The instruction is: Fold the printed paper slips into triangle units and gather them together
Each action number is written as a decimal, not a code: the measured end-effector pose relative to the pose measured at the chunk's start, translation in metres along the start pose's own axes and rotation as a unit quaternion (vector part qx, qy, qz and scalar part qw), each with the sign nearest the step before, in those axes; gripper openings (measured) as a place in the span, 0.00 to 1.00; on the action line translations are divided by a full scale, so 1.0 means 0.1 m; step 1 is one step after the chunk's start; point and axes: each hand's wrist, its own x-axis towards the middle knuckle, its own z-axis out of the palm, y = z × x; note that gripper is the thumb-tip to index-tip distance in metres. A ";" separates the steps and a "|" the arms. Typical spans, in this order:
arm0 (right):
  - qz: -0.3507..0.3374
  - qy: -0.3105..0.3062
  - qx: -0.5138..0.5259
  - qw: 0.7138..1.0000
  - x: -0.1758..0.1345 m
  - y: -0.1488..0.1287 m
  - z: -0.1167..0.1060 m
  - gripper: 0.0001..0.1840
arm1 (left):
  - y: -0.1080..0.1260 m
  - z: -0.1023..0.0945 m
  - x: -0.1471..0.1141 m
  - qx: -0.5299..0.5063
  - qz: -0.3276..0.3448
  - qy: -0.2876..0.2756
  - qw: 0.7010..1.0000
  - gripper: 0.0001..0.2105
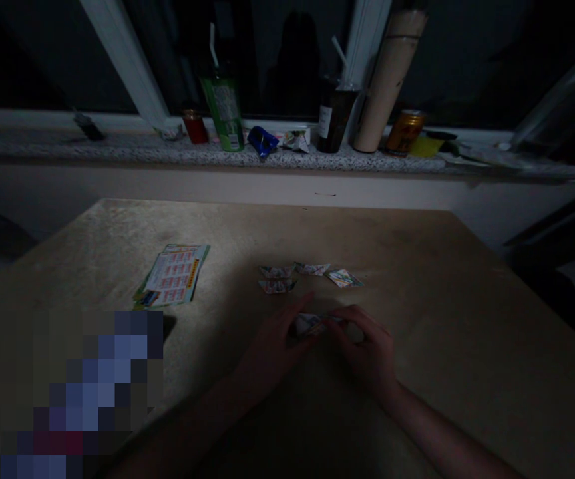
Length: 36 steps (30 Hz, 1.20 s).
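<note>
folded paper btwn l hand & r hand, printed sheets, illegible

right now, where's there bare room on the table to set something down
Widest: the table from right hand to right edge. Also the back strip between four folded papers and the wall, and the gap from those papers to the printed sheets. Crowded: the middle, where left hand and right hand hold a fifth paper. Lower left is pixelated; can't tell.

Left hand, right hand holding folded paper, brown table.
</note>
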 end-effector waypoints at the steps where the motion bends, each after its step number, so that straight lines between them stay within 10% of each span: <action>1: 0.002 0.001 0.003 1.000 0.00 0.00 0.00 0.01 | -0.01 0.01 0.00 -0.008 -0.003 0.006 1.000 0.29; 15: 0.063 0.055 0.040 0.996 -0.05 -0.05 0.12 0.01 | -0.03 0.03 -0.01 0.071 -0.013 0.006 0.997 0.25; 36: 0.033 -0.092 0.081 0.992 0.05 0.01 0.06 0.19 | -0.08 0.00 0.01 -0.270 -0.081 -0.071 0.957 0.24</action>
